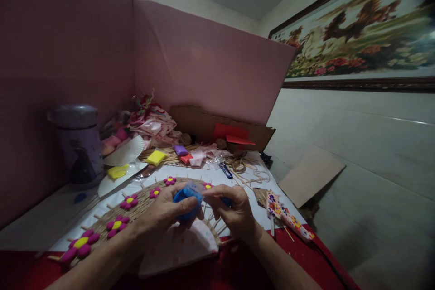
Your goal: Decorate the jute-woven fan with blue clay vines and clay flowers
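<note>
My left hand [163, 210] is closed around a lump of blue modelling clay [188, 204] in a clear plastic wrapper. My right hand [238, 213] has its index finger at the wrapper's edge, and a small piece of blue clay [226, 201] shows between its curled fingers. Below both hands lies a fan-shaped piece of woven twine [142, 204] with sticks poking out along its rim. Pink clay flowers [116, 225] with yellow centres sit along its arc. A pale dotted panel [183, 247] forms its lower middle, partly hidden by my hands.
A purple tumbler [79, 145] stands at the left beside paper plates [125, 152]. Yellow [157, 158] and purple clay packets [180, 150] lie behind the fan. Further right are a blue cutter [226, 171], twine [236, 163] and a flower-patterned glue gun [288, 219] with a cord.
</note>
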